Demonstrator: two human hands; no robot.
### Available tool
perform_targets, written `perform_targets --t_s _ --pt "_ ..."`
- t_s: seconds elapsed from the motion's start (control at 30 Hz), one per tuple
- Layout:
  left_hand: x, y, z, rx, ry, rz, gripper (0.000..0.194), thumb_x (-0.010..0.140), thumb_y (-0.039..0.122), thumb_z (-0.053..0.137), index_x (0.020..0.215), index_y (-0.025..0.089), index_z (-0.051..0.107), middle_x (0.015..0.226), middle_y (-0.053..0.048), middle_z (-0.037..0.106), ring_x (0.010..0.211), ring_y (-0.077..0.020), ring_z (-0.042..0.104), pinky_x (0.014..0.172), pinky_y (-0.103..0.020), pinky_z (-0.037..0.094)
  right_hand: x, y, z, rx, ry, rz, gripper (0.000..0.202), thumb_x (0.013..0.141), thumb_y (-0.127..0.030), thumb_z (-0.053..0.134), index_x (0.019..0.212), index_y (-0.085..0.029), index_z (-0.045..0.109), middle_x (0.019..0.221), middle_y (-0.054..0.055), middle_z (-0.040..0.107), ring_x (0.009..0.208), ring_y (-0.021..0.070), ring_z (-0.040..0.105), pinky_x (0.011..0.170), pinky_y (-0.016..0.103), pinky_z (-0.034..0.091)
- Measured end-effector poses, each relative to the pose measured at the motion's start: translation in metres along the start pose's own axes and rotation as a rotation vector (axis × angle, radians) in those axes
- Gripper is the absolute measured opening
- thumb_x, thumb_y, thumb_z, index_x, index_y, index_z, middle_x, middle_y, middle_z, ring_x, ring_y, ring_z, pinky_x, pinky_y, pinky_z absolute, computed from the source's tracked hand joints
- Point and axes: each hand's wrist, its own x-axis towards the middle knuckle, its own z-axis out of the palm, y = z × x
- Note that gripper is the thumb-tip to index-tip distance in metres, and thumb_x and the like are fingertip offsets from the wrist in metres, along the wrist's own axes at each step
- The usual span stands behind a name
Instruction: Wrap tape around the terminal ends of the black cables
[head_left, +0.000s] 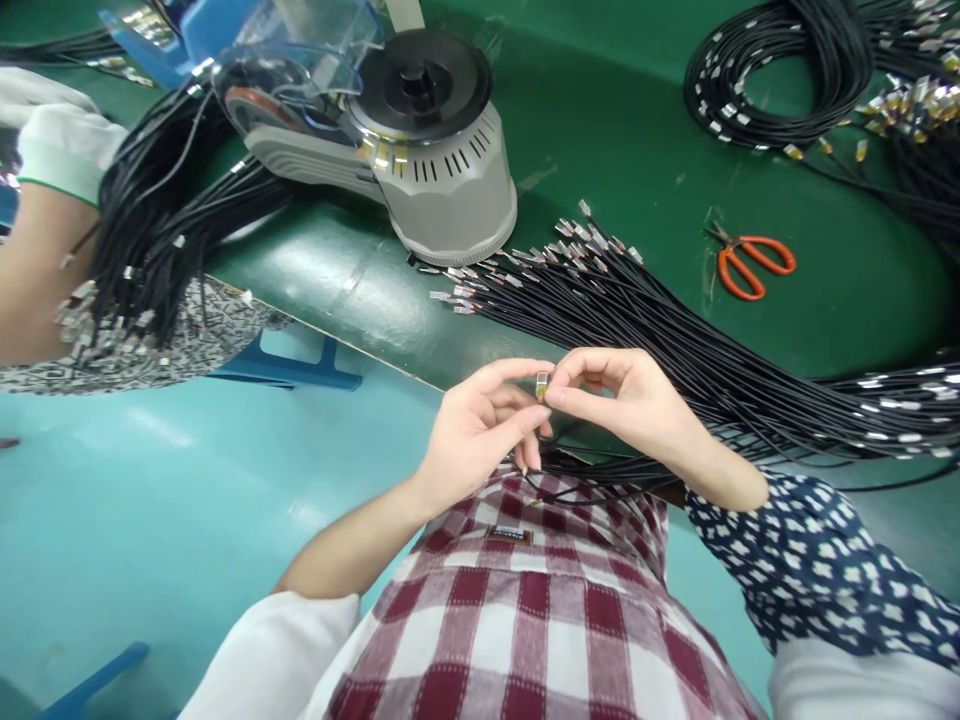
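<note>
The right hand (626, 393) is pinching a small boxy silver-and-yellow connector (541, 386), while the left hand (480, 425) is curling around it — whether gripping too, I cannot tell. Both hands are meeting near the glossy green tabletop's (615, 120) edge, wrists bending inward, apparently steadying the tiny part in sight. Beyond, a thick bundle of black cables (675, 335) is lying with silver ends (568, 228) fanning out, seemingly for easy reach — orange-handled metal cutters (742, 243) are resting farther right.
</note>
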Motion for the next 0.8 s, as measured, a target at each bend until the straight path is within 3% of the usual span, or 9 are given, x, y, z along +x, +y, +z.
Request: perform_targets --t_s 0.37,0.57,0.7,0.8 --pt "-0.0011 0.0012 0.0016 0.01 -0.003 0.013 0.035 0.086 0.025 0.072 0.118 0.018 0.06 0.071 0.001 0.069 0.045 -0.0118 0.065 0.043 -0.019 0.053 0.0012 0.0029 0.0021 -0.029 0.021 -0.006 0.025 0.078 -0.039 0.077 0.071 -0.017 0.067 0.065 0.001 0.07 0.064 0.0144 0.062 0.069 0.028 0.05" --pt "0.0031 -0.0043 0.0006 -0.024 0.013 0.061 0.022 0.09 0.031 0.067 0.108 0.018 0.063 0.064 0.002 0.067 0.038 -0.0124 0.062 0.035 -0.019 0.048 0.0014 0.0048 0.0042 -0.003 0.021 -0.016 0.024 0.078 -0.037 0.078 0.073 -0.016 0.068 0.064 0.0 0.069 0.063 0.013 0.061 0.069 0.027 0.049" --pt "0.0044 -0.0067 -0.0009 -0.068 0.008 0.031 0.027 0.092 0.036 0.063 0.112 0.018 0.064 0.068 -0.001 0.068 0.04 -0.0138 0.063 0.036 -0.022 0.049 0.0014 0.0068 0.0021 0.073 -0.028 0.016 0.026 0.078 -0.04 0.078 0.075 -0.016 0.068 0.067 0.001 0.07 0.065 0.0136 0.062 0.07 0.027 0.05" --pt "0.0038 -0.006 -0.0017 -0.087 0.019 -0.011 0.032 0.086 0.034 0.071 0.112 0.019 0.059 0.069 0.0 0.07 0.04 -0.0114 0.061 0.038 -0.02 0.048 0.0004 0.0056 0.0005 0.061 -0.02 0.014 0.028 0.077 -0.043 0.078 0.075 -0.016 0.068 0.069 0.002 0.07 0.067 0.0146 0.062 0.071 0.028 0.05"
